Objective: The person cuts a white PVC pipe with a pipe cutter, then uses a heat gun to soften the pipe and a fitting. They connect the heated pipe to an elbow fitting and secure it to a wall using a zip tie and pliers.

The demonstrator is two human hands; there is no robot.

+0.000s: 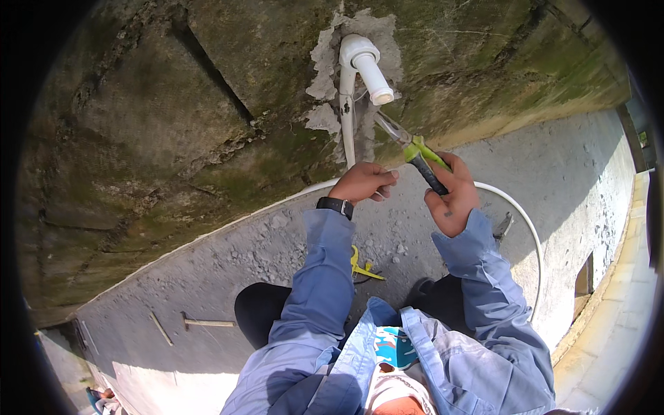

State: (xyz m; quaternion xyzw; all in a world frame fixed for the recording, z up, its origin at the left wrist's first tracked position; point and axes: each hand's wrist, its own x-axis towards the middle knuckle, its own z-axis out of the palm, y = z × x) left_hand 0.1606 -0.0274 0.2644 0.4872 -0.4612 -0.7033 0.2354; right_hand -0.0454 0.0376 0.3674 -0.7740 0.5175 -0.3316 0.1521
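Observation:
My right hand [453, 194] is wrapped round a pair of pliers [418, 150] with green and black handles. Their metal jaws point up and left, just below the open end of a white pipe stub [372, 77]. My left hand [364, 182], with a black watch at the wrist, is closed in a pinch left of the pliers. A small whitish bit shows at its fingertips, too small to name. Just above that hand a white upright pipe [347, 117] runs up the wall to a white elbow fitting [359, 48]. A thin wire [361, 95] loops beside the pipe.
A mossy stone wall [173, 131] rises ahead, with grey mortar patched round the pipe. White tubing [529, 225] curves over the concrete at right. Rubble [277, 238] and a yellow tool [358, 265] lie before my knees. A hammer [207, 323] and a stick [161, 328] lie further left.

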